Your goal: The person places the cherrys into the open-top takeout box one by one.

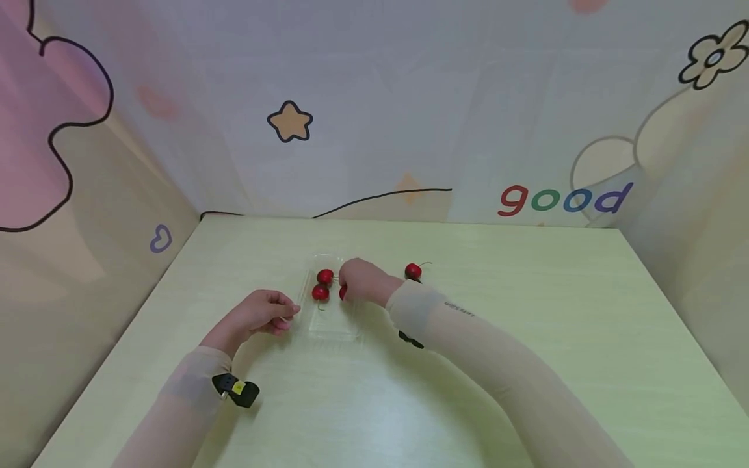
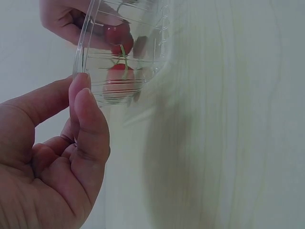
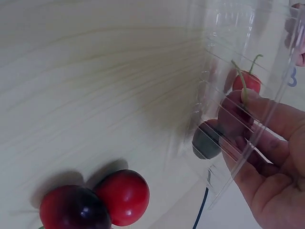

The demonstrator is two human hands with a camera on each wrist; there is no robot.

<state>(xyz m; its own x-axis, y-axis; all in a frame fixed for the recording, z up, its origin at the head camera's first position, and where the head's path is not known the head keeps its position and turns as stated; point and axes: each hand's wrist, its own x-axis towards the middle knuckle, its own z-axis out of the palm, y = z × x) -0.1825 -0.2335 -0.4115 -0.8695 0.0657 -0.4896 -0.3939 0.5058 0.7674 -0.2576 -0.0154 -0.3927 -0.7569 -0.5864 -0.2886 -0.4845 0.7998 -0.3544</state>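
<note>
A clear plastic container lies on the table with red cherries inside. My left hand pinches its left rim between thumb and fingertips; the left wrist view shows the fingertips at that rim. Reaching into the container, my right hand holds a cherry between thumb and fingers, its green stem sticking up. Left of that hand are two cherries, one farther back and one nearer. In the right wrist view, a dark cherry sits close to the held one.
To the right of the container, a red cherry lies on the table, with a second, dark red cherry touching it in the right wrist view. A patterned cloth backdrop stands behind the pale table and along its sides.
</note>
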